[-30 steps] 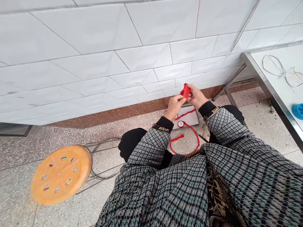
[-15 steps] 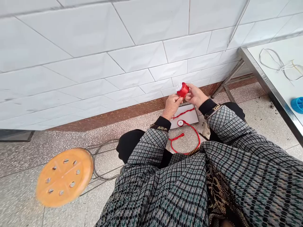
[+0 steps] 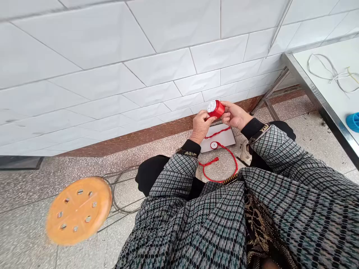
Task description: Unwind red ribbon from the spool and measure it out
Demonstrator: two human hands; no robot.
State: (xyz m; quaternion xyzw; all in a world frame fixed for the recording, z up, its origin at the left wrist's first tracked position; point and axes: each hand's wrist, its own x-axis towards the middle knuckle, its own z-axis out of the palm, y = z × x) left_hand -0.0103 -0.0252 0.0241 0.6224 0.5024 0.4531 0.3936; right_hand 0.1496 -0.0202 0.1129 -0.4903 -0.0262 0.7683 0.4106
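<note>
A spool of red ribbon [image 3: 218, 110] with a white printed end is held up in front of the wall. My right hand [image 3: 236, 116] is closed around its right side. At its lower left, my left hand [image 3: 201, 125] is closed with thumb and fingers against the spool; whether they pinch a loose ribbon end is hidden. Below the hands a flat white box or board [image 3: 228, 139] lies on the floor, with a twisted red cord [image 3: 217, 133] across it. Beside that sits a small red spool with a white face [image 3: 214, 145], and a longer red cord [image 3: 235, 158] loops toward my lap.
An orange round stool [image 3: 80, 211] with thin metal legs stands on the floor at left. To the right is a metal-edged table [image 3: 311, 87] bearing a white cable [image 3: 332, 76] and a blue plastic object [image 3: 352, 122]. A beige tool-like object [image 3: 245, 152] lies by my right knee. White tiled wall [image 3: 174, 63] rises ahead.
The spool has turned so its white end shows more toward me. My left hand has shifted slightly up along its side. The view has moved a little.
</note>
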